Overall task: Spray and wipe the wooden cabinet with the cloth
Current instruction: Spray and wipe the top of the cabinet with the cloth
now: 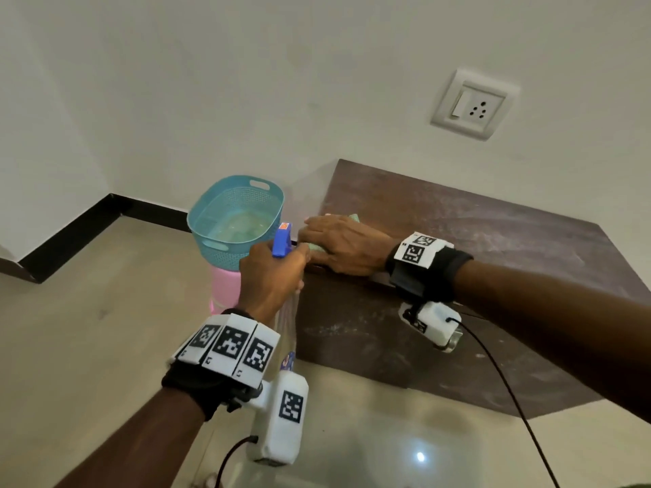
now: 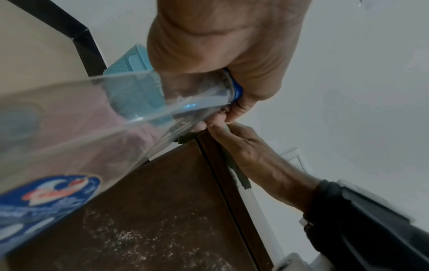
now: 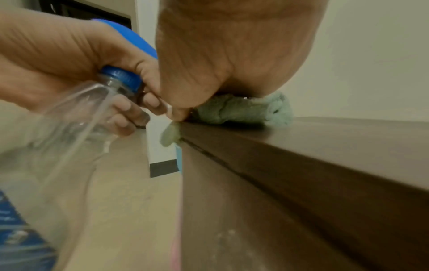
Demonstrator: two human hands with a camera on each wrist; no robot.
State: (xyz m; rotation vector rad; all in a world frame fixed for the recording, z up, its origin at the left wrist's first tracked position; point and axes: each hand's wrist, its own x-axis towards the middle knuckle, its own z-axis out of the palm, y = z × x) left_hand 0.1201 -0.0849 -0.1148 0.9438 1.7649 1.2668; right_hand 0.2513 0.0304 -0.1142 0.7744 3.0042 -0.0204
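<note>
The dark wooden cabinet (image 1: 475, 241) stands against the wall, its top and front streaked with pale marks. On its near left corner lies a light green cloth (image 3: 243, 110), and my right hand (image 1: 338, 241) presses flat on it with fingers spread. A bit of cloth hangs over the corner (image 3: 170, 135). My left hand (image 1: 274, 272) grips the neck of a clear spray bottle (image 2: 92, 117) with a blue trigger head (image 1: 281, 239), held just left of the corner beside the right hand. The bottle's blue label (image 2: 41, 194) shows low down.
A teal plastic basket (image 1: 236, 216) sits on a pink stool (image 1: 225, 287) left of the cabinet. A wall socket (image 1: 472, 103) is above the cabinet. Glossy tiled floor (image 1: 88, 329) spreads left and in front, with black skirting (image 1: 70, 234) along the wall.
</note>
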